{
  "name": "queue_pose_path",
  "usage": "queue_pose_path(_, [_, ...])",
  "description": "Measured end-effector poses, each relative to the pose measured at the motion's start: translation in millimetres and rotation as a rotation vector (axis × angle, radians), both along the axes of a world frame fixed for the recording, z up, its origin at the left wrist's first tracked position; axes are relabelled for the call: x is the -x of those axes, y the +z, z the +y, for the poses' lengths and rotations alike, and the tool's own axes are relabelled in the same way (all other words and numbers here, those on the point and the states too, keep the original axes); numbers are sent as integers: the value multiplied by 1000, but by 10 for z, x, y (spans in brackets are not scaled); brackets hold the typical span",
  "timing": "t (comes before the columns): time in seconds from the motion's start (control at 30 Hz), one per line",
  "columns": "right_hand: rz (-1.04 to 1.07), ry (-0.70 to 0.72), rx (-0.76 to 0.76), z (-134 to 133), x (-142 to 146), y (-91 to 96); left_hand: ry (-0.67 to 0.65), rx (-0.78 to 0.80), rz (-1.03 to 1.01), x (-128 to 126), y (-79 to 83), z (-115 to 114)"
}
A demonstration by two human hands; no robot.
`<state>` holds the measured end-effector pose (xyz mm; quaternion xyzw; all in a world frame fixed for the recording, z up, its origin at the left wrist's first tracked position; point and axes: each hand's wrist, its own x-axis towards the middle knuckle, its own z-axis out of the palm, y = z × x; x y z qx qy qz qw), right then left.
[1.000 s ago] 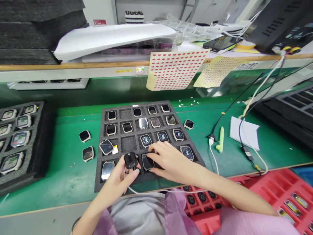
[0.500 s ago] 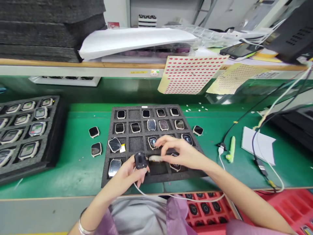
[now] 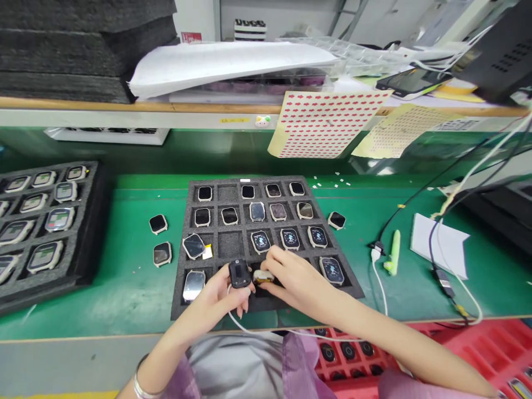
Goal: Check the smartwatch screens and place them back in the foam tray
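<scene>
My left hand (image 3: 219, 299) is closed around a small black square device (image 3: 240, 274), likely a charging dock, from which a white cable (image 3: 245, 331) hangs. Just to its right, my right hand (image 3: 291, 277) pinches a watch (image 3: 262, 276) with a pale case, seen nearly edge-on. A narrow gap seems to part watch and device. Both hands are over the front of a dark foam tray (image 3: 231, 245) that holds several square watches in its pockets. Lit dials show on some, such as the watch (image 3: 260, 241) behind my right hand. That hand hides part of the front row.
Another foam tray of watches (image 3: 78, 244) stands at left. Loose watches (image 3: 162, 254) lie beside the middle tray. On the right are a green pen-like tool (image 3: 394, 252), white paper (image 3: 438, 246) and cables (image 3: 376, 271). Red trays (image 3: 486, 354) sit below the table's front edge.
My right hand has moved slightly down and left, closer round the watch, which appears turned. Watches behind and to the right of it are uncovered. My left hand stays nearly in place.
</scene>
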<state>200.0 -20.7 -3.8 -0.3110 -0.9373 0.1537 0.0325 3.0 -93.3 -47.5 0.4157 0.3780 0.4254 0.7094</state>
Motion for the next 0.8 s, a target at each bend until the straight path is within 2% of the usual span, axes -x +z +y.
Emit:
queue_pose_path(0.13, [9, 124, 254, -20, -107, 123, -4, -7, 9, -3, -23, 5])
queue_pose_path(0.2, [39, 141, 369, 1, -159, 181, 4, -7, 8, -4, -32, 5])
queue_pose_path(0.3, [85, 153, 465, 50, -181, 224, 8, -4, 12, -1, -29, 5])
queue_pose_path(0.5, [3, 144, 510, 97, -97, 226, 5, -8, 14, 4, -3, -9])
queue_pose_path(0.7, [14, 131, 507, 76, -107, 220, 16, 23, 1, -1, -11, 2])
queue_pose_path(0.8, [90, 105, 526, 64, -150, 268, 29, 48, -28, -16, 20, 21])
